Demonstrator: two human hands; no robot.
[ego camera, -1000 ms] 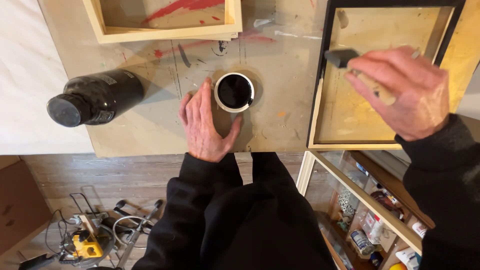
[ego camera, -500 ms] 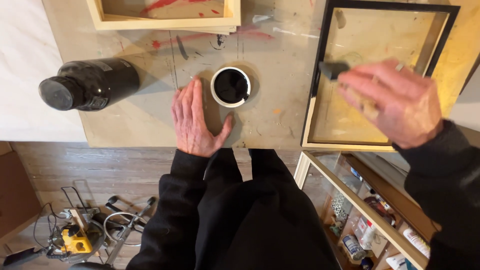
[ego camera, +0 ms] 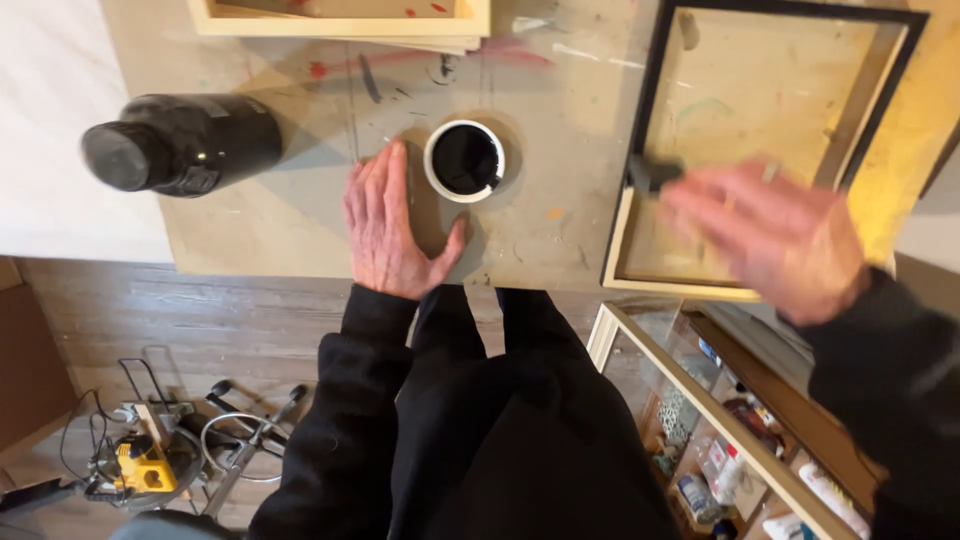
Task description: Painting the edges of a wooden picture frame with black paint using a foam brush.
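Plywood worktop point(ego camera: 300, 215), smeared with paint marks, fills the upper half of the frame. The left hand point(ego camera: 390, 225) lies flat on it at centre, palm down, fingers together and pointing up the frame, grip released and holding nothing. Its thumb reaches toward a small white cup of black paint point(ego camera: 465, 160), which stands upright just right of the fingertips, very near the hand; whether they touch cannot be told.

The right hand point(ego camera: 775, 240), blurred, hovers at right over the lower edge of a wooden frame point(ego camera: 765, 150) that lies flat on the worktop. The frame's top and left rails are painted black, the lower rail is bare pale wood. A dark brush head point(ego camera: 652, 175) shows just left of the fingers, against the frame's left rail; the grip appears closed on the brush, though the blur hides the fingers.

At left a large black bottle point(ego camera: 185, 142) lies on its side, cap toward the left edge. Another bare wooden frame point(ego camera: 345, 20) sits along the top edge. Below the worktop, a yellow power tool point(ego camera: 140, 465) and cables rest on the wood floor at lower left.
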